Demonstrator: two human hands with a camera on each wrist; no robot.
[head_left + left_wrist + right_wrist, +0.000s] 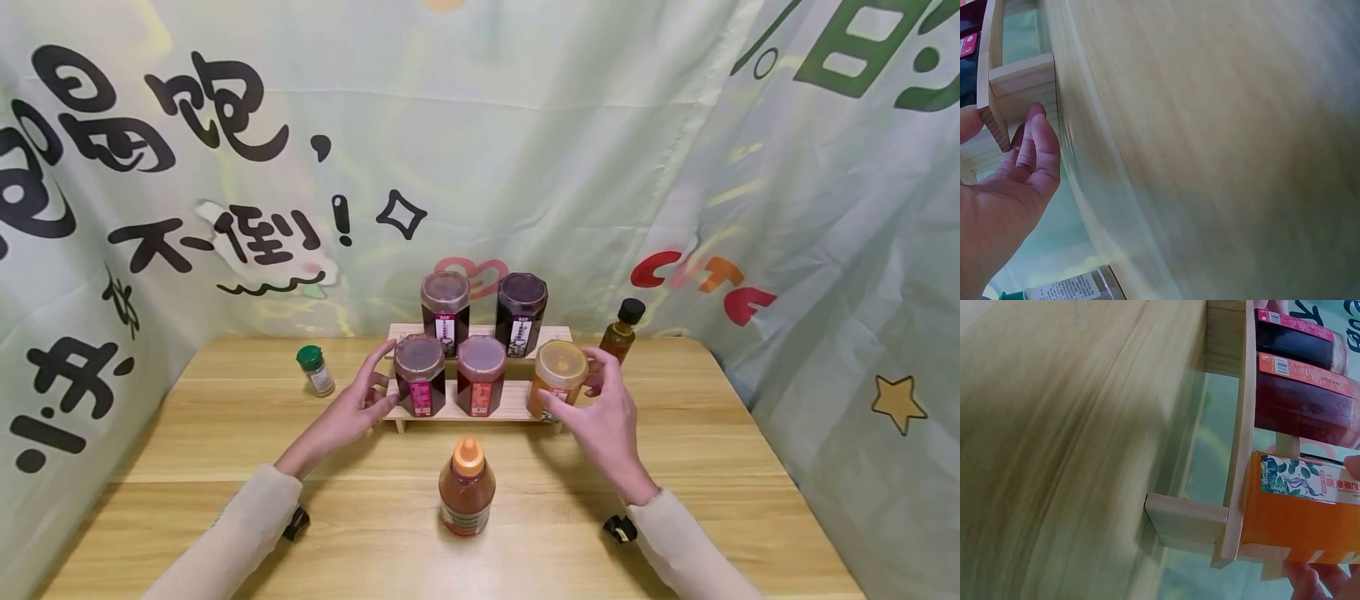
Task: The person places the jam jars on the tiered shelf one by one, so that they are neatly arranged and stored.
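Observation:
My right hand [609, 414] grips a jar of orange contents [558, 379] on the right of the front shelf, thumb at its front and fingers behind. Fingertips show under that jar [1304, 515] in the right wrist view. At the left end of the two-tier wooden rack [513, 410], my left hand [362, 406] has its thumb by the front edge and its loosely bent fingers beside the end. Nearest it stands a dark jar with a pink label [420, 379]; a reddish jar [482, 379] is in the middle.
Two dark jars, one left [446, 312] and one right [521, 312], stand on the upper tier. A sauce bottle with an orange cap [467, 492] is in front. A green-capped shaker [317, 372] stands left, a black-capped bottle [621, 333] right. Printed cloth [525, 167] hangs behind the table.

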